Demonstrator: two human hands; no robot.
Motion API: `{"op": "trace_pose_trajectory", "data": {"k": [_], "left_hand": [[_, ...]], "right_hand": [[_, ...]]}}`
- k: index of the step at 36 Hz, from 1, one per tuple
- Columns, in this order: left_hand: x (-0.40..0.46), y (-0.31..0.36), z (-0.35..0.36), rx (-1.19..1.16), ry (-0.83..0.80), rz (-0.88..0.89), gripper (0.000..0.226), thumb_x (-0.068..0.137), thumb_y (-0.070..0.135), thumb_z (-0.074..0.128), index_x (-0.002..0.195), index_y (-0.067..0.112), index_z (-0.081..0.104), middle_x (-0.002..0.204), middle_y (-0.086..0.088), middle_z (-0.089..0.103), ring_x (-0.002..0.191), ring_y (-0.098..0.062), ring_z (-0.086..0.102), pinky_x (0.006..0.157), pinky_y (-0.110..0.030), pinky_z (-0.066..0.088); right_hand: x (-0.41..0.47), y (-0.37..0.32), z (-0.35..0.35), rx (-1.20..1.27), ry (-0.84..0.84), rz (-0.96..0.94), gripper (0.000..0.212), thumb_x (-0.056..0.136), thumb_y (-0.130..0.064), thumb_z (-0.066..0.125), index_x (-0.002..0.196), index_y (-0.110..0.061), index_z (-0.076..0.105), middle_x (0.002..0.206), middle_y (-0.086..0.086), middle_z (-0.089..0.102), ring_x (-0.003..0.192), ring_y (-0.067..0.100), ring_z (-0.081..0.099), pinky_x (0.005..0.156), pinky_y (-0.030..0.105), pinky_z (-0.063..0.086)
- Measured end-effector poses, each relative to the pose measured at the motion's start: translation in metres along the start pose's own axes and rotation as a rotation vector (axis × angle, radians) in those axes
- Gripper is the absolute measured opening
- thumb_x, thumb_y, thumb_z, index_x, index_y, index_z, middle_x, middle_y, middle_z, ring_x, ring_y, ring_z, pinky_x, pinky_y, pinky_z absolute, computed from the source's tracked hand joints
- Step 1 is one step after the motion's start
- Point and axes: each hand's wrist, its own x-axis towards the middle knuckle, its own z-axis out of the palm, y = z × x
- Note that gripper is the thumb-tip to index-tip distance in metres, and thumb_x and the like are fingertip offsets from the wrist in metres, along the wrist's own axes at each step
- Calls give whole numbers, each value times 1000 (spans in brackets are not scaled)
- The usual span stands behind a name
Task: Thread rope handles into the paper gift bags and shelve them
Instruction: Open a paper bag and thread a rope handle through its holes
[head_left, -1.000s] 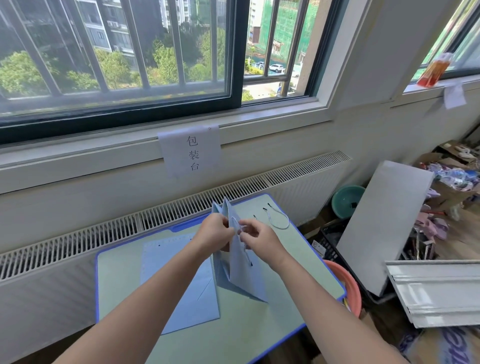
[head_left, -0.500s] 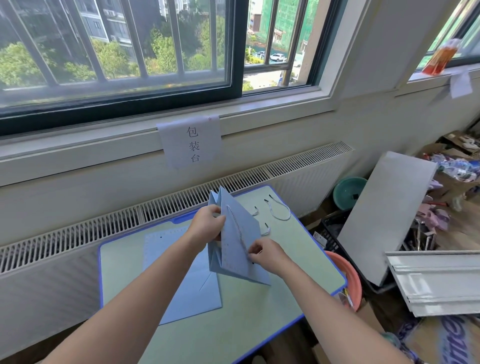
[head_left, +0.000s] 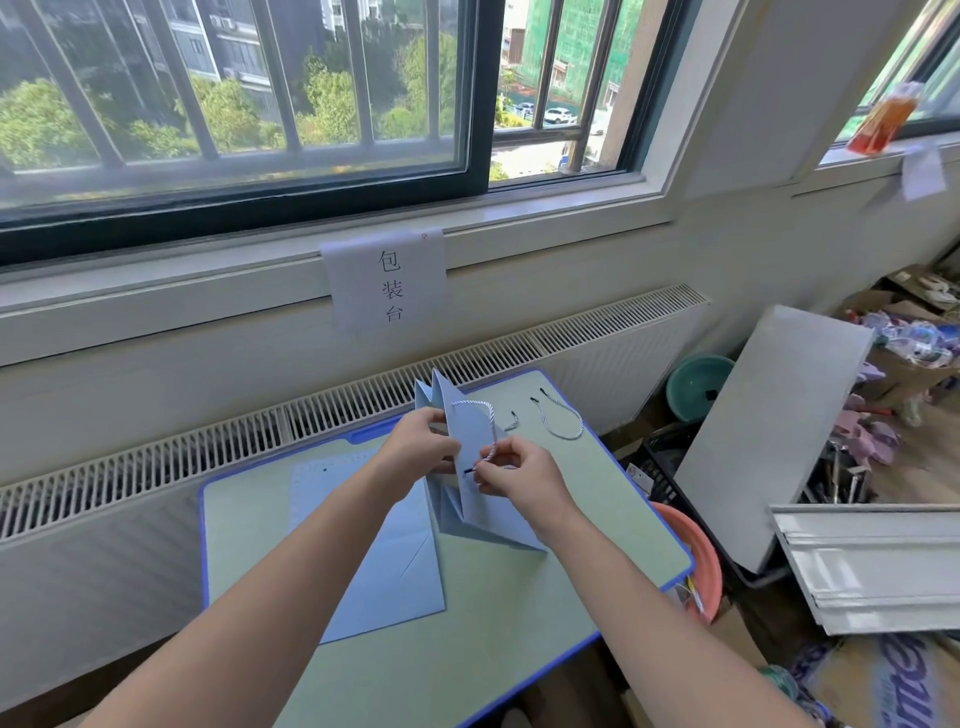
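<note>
Rope handle (head_left: 488, 421), thin and limp, is pinched near its dark tip by the right hand (head_left: 511, 470); best held just behind that tip. Left hand (head_left: 423, 447) grips the light, crease-prone paper bag (head_left: 470, 499) standing on the table (head_left: 571, 545).

Sunlit barred window (head_left: 234, 93) above a white radiator (head_left: 156, 467), green blue-edged table (head_left: 519, 623) beneath.

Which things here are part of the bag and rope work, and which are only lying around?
Job:
standing blue bag, held by left hand
rope handle, pinched by right hand
spare rope
flat bag

Lying about:
green basin
grey board
orange tub
</note>
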Motion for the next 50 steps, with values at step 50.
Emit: {"op": "trace_pose_trajectory", "data": {"k": [50], "left_hand": [[-3,19,30,671,-120,163,22,91,13,57,70,8,63,66,-3,55,61,-15,45,53,-25,35]], "right_hand": [[-13,-22,-16,-351,159,23,16,80,-18,71,91,-21,60,81,-6,66,75,10,61,83,33,54]]}}
